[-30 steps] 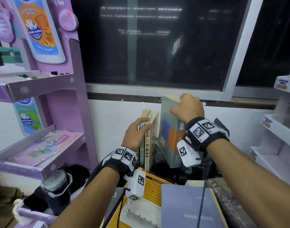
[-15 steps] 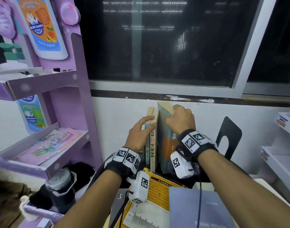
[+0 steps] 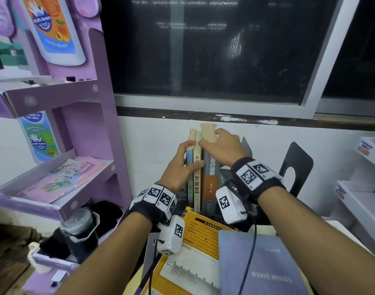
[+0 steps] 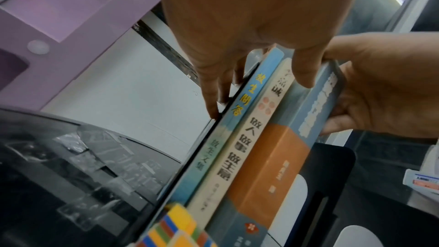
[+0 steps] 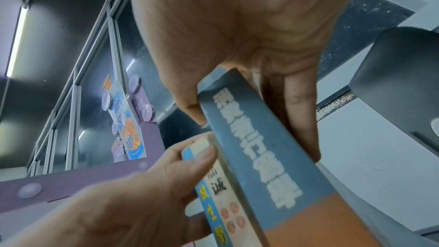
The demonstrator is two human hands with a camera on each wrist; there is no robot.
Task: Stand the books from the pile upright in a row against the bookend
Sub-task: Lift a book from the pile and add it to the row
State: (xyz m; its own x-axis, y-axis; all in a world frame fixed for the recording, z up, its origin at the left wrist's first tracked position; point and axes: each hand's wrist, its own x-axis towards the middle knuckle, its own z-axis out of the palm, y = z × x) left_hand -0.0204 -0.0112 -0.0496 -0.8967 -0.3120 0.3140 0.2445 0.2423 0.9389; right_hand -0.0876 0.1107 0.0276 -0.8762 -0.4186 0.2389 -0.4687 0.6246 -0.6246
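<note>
Three books stand upright by the wall: a thin blue book (image 3: 190, 188), a cream book (image 3: 196, 186) and a thick blue-and-orange book (image 3: 211, 184). My left hand (image 3: 189, 155) pinches the two thin ones, fingers on their left side and thumb (image 4: 304, 74) across the spines. My right hand (image 3: 214, 141) grips the top of the thick book (image 5: 256, 147), pressed against the cream book (image 4: 240, 157). A black bookend (image 3: 297, 167) stands apart to the right. A yellow book (image 3: 201, 237) and a blue-grey book (image 3: 258, 262) lie flat in front.
A purple cardboard display shelf (image 3: 76, 167) stands at the left, close to the books. White shelves (image 3: 363, 188) are at the right. A dark bottle (image 3: 80, 231) sits low on the left. A coloured cube (image 4: 175, 228) lies by the books' feet.
My right hand has lowered the thick book from a raised tilt and set it upright against the cream book. My left hand has stayed on the two thin books.
</note>
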